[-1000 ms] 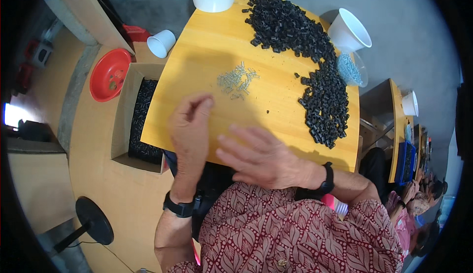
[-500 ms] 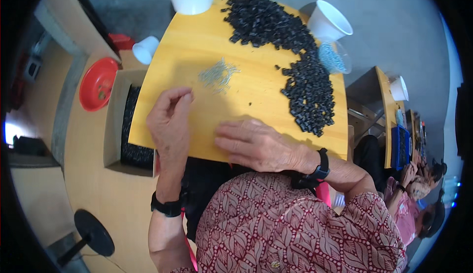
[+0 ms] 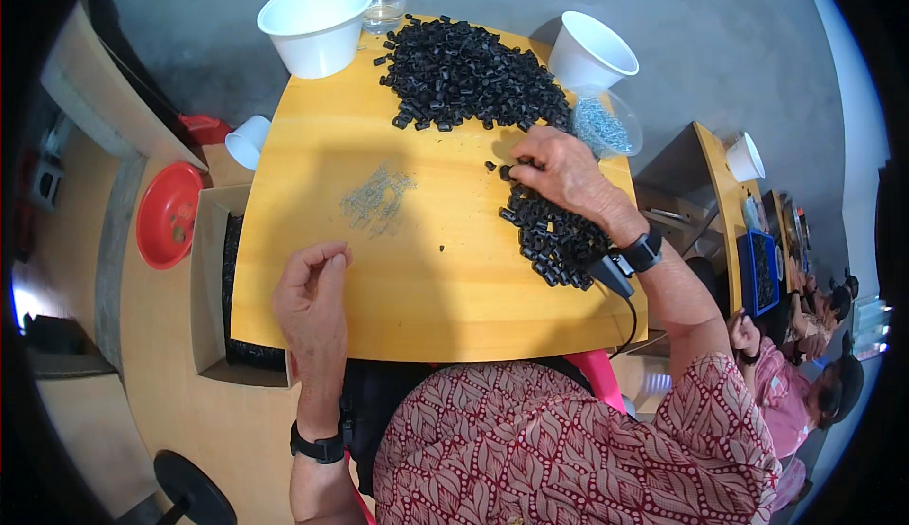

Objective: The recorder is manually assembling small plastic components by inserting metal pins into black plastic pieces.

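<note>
My right hand (image 3: 565, 173) reaches over the right part of the table, its thumb and bent fingers closing at a small black plastic piece (image 3: 505, 174). Under and beside it lies the smaller heap of black plastic pieces (image 3: 559, 241); the larger heap (image 3: 464, 71) spreads beyond. Thumb and fingers pinched together, my left hand (image 3: 314, 298) hovers at the left front of the table; whatever its fingertips hold, if anything, is too small to make out. Just beyond it lies a loose pile of thin silvery screws or pins (image 3: 377, 198).
White tubs (image 3: 317, 47) (image 3: 592, 52) stand at the back corners of the yellow table (image 3: 379, 321). Near the right one, a clear tub (image 3: 606, 125) holds small bluish metal parts. Left of the table are a carton (image 3: 210, 288) and a red basin (image 3: 170, 217). Other people sit far right.
My right hand has moved from the table's front middle, away and rightward, to the black pieces. My left hand keeps its pinch near the same place. The view has shifted slightly.
</note>
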The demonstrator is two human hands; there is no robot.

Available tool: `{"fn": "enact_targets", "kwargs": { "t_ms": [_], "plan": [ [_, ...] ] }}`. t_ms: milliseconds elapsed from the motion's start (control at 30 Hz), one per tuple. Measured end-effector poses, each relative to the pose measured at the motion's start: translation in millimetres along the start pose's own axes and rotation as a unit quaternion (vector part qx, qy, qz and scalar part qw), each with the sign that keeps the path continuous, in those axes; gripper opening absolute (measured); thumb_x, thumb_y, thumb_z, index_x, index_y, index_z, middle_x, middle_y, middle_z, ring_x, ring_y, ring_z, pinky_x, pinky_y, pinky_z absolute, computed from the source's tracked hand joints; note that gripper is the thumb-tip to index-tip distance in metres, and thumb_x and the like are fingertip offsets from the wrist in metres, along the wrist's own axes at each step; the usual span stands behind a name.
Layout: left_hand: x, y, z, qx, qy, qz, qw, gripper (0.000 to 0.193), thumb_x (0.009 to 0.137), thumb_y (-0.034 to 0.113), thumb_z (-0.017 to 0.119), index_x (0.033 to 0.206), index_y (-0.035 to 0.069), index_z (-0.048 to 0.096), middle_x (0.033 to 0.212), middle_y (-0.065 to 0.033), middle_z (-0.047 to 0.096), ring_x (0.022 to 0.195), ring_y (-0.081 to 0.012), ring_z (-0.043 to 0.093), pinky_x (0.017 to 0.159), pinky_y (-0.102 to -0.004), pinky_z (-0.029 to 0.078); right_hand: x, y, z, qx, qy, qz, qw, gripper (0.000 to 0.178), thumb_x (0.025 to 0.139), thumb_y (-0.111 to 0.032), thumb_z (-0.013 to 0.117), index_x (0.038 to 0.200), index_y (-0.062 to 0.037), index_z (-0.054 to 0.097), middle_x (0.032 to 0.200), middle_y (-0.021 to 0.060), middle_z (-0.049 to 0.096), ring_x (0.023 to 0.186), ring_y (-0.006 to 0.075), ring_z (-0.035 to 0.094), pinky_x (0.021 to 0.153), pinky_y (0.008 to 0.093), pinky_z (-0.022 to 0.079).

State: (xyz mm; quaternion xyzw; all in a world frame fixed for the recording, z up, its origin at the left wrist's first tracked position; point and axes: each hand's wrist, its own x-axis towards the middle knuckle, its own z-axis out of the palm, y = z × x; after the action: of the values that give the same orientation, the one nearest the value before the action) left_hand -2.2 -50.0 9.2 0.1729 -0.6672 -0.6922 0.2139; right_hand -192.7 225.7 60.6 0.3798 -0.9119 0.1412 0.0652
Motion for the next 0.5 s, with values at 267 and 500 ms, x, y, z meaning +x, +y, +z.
{"fn": "enact_targets", "kwargs": {
  "t_ms": [267,500],
  "plan": [
    [-5.6,9.3,6.0,0.021,-0.021,0.024,0.999,0.008,0.094,-0.003,0.06,0.1,-0.002,0.066,0.094,-0.0043,0.066,0.091,-0.0115,0.062,0.086,-0.0243,0.049,3.2,-5.6,10.4,-0.071,0.012,-0.077,0.994,0.017,0.081,-0.01,0.069,0.096,-0.0033,0.071,0.088,0.0127,0.064,0.085,0.0325,0.065,0.074,0.0435,0.053],
    [-21.5,18.6,16.7,-0.072,-0.086,-0.031,0.993,0.012,0.095,0.002,0.061,0.105,-0.001,0.068,0.097,-0.0048,0.068,0.093,-0.0121,0.063,0.088,-0.0265,0.05,-14.2,-87.9,-7.9,0.263,-0.027,-0.04,0.964,0.026,0.089,-0.011,0.069,0.113,0.0002,0.069,0.091,0.012,0.065,0.081,0.026,0.064,0.072,0.0352,0.052]
  ]
}}
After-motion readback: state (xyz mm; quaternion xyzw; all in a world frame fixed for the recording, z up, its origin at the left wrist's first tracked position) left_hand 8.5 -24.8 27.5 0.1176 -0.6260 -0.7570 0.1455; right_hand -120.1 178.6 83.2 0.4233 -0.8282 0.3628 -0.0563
